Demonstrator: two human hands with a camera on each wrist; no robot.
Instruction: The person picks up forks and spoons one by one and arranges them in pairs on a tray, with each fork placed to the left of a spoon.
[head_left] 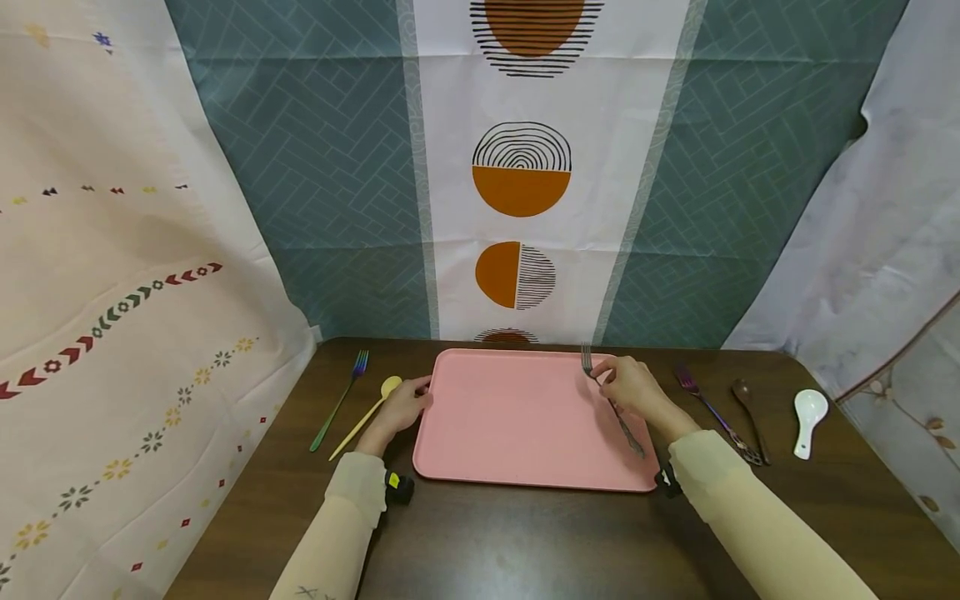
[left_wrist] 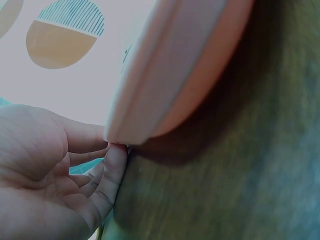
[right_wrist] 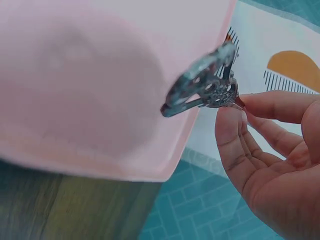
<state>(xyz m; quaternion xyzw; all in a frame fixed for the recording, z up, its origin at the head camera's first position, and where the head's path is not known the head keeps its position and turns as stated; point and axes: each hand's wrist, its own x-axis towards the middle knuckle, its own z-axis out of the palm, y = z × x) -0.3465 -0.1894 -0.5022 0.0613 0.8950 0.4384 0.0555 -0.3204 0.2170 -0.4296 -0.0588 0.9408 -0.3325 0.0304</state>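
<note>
A pink rectangular tray [head_left: 517, 417] lies on the brown table. My left hand [head_left: 405, 406] is at its left side, fingertips touching the outer rim. The left wrist view shows the thumb and fingers [left_wrist: 87, 137] of that hand close against the tray's edge [left_wrist: 145, 115]. Over the tray's right part, my right hand [head_left: 632, 383] pinches a dark metal fork [head_left: 617, 410] by its neck, tines pointing away from me. Its ornate openwork handle [right_wrist: 205, 85] faces the camera in the right wrist view, with thumb and forefinger around the fork.
Left of the tray lie a green-handled fork [head_left: 341, 407] with bluish tines and a yellow spoon [head_left: 360, 427]. On the right are a purple fork [head_left: 708, 404], a brown spoon [head_left: 748, 412] and a white soup spoon [head_left: 808, 417]. Patterned cloths [head_left: 337, 167] hang around the table.
</note>
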